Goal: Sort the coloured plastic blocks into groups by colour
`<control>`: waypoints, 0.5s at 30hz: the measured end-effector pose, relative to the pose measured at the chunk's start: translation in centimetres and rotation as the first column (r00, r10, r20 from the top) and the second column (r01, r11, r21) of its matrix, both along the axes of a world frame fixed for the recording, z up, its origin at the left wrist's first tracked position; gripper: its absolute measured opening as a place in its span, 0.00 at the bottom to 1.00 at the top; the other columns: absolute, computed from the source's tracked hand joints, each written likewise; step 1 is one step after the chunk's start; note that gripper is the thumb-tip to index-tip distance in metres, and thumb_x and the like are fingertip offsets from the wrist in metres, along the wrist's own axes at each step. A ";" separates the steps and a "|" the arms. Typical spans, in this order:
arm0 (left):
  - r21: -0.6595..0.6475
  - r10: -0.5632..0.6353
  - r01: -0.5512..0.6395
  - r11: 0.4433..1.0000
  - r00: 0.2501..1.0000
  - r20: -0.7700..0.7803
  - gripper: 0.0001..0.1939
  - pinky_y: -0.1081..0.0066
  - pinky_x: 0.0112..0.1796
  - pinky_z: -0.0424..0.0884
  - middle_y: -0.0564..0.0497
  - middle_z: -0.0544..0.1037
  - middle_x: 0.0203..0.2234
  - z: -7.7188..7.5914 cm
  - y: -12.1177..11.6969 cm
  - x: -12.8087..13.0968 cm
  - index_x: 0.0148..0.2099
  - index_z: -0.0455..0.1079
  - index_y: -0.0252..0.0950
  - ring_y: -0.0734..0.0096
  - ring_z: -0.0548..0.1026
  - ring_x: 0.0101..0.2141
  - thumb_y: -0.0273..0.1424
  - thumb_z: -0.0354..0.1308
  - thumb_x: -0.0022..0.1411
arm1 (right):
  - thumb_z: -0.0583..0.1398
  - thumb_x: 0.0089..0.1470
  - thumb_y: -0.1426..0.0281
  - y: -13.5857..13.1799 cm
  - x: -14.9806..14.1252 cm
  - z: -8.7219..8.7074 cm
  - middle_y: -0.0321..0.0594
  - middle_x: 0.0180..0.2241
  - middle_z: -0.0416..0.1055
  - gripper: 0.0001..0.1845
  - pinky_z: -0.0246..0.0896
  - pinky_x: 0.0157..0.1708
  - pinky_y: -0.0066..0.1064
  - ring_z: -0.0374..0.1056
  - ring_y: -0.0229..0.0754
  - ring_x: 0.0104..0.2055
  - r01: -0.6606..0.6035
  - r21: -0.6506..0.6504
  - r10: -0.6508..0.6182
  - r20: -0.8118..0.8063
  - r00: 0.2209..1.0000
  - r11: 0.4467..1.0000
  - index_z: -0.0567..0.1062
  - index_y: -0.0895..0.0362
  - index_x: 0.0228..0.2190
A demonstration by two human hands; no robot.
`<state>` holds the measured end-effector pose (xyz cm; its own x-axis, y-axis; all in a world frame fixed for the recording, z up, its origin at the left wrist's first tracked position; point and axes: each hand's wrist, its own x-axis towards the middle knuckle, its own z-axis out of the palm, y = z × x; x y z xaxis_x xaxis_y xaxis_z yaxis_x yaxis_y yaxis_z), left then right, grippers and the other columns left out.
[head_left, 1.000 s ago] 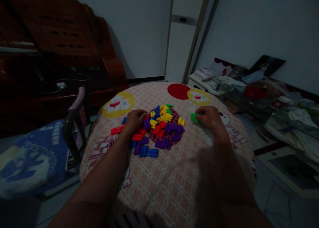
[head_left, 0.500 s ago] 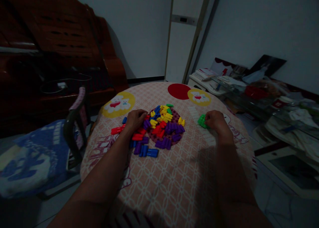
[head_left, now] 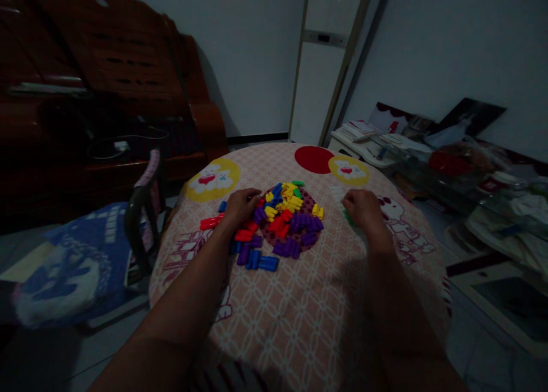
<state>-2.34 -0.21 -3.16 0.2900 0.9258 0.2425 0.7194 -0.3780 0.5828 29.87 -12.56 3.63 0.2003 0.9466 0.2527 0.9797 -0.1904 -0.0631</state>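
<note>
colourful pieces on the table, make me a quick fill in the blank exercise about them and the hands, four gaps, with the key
The leftmost piece, beyond the left hand, is ____. The small bit of plastic showing by the right hand is ____. The pieces nearest the person's body are ____. Beside the plain red circle on the tablecloth is a bear-printed circle coloured ____.

Missing words: red; green; blue; yellow

Dim, bluish indoor light. A soft shadow darkens the near right of the round table [head_left: 278, 306]. Left of the table, the wooden bench [head_left: 128, 49] shows faint glare. Wide-angle distortion stretches the gloomy surroundings.
</note>
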 end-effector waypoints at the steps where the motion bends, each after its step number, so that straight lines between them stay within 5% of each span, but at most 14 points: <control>1: 0.004 -0.016 0.016 1.000 1.000 -0.001 0.21 0.65 0.49 0.72 0.45 0.83 0.47 0.0 0.0 0.0 0.52 0.79 0.36 0.57 0.79 0.46 0.36 0.51 0.63 | 0.56 0.61 0.68 0.3 -0.9 -0.3 0.49 0.38 0.79 0.13 0.61 0.42 0.32 0.73 0.47 0.42 -0.054 0.037 0.056 -0.058 0.997 0.998 0.80 0.59 0.36; 6: 0.012 -0.091 0.091 0.996 0.996 -0.017 0.20 0.64 0.50 0.72 0.47 0.83 0.44 -0.3 0.2 0.1 0.50 0.79 0.38 0.56 0.79 0.46 0.36 0.51 0.63 | 0.54 0.62 0.70 3.4 -5.1 -3.2 0.49 0.47 0.78 0.17 0.63 0.51 0.33 0.73 0.46 0.49 -0.290 0.153 0.326 -0.326 0.888 0.945 0.79 0.60 0.47; 11: 0.012 -0.053 0.052 0.999 0.985 0.163 0.22 0.65 0.50 0.72 0.46 0.84 0.41 -0.4 0.4 -0.1 0.52 0.77 0.34 0.61 0.80 0.45 0.33 0.48 0.63 | 0.57 0.59 0.71 7.9 -7.2 -5.2 0.47 0.52 0.76 0.24 0.63 0.54 0.35 0.72 0.45 0.52 -0.275 0.091 0.284 -0.468 0.837 0.957 0.72 0.59 0.57; 15: -0.020 0.023 -0.019 1.000 0.963 0.267 0.23 0.65 0.47 0.74 0.45 0.84 0.40 -0.6 0.6 -0.3 0.53 0.77 0.32 0.62 0.80 0.41 0.30 0.47 0.62 | 0.61 0.53 0.74 9.5 -8.3 -5.4 0.47 0.49 0.78 0.22 0.64 0.53 0.34 0.73 0.46 0.50 -0.254 0.028 0.237 -0.471 0.849 0.967 0.77 0.59 0.51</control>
<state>-2.68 0.37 -3.78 0.1975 0.9357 0.2924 0.5443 -0.3527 0.7611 21.58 -3.09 -1.74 0.0461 0.9868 0.1549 0.8514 0.0423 -0.5227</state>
